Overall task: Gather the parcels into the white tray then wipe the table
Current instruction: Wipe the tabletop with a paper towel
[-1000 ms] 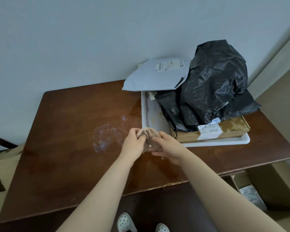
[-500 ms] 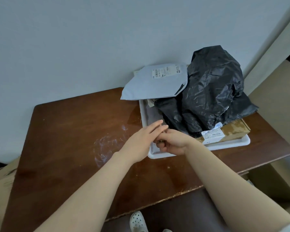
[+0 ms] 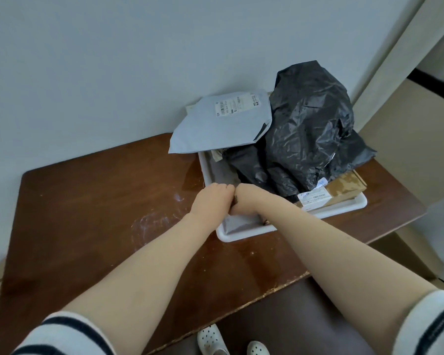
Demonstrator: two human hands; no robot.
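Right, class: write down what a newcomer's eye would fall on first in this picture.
A bulky black parcel towers over the white tray at the far right of the table, a grey mailer jutting out beside it. The left hand and right hand meet, fingers curled, over the tray's near end.

The white tray (image 3: 244, 235) is carried by the tabletop (image 3: 87, 201) and is piled with a grey mailer (image 3: 221, 126), a black bag (image 3: 308, 124) and a brown box (image 3: 346, 187). Over the tray's near left part, the left grip (image 3: 212, 201) and right grip (image 3: 249, 203) are curled knuckle to knuckle, a small dark scrap (image 3: 235, 199) being pinched between them.
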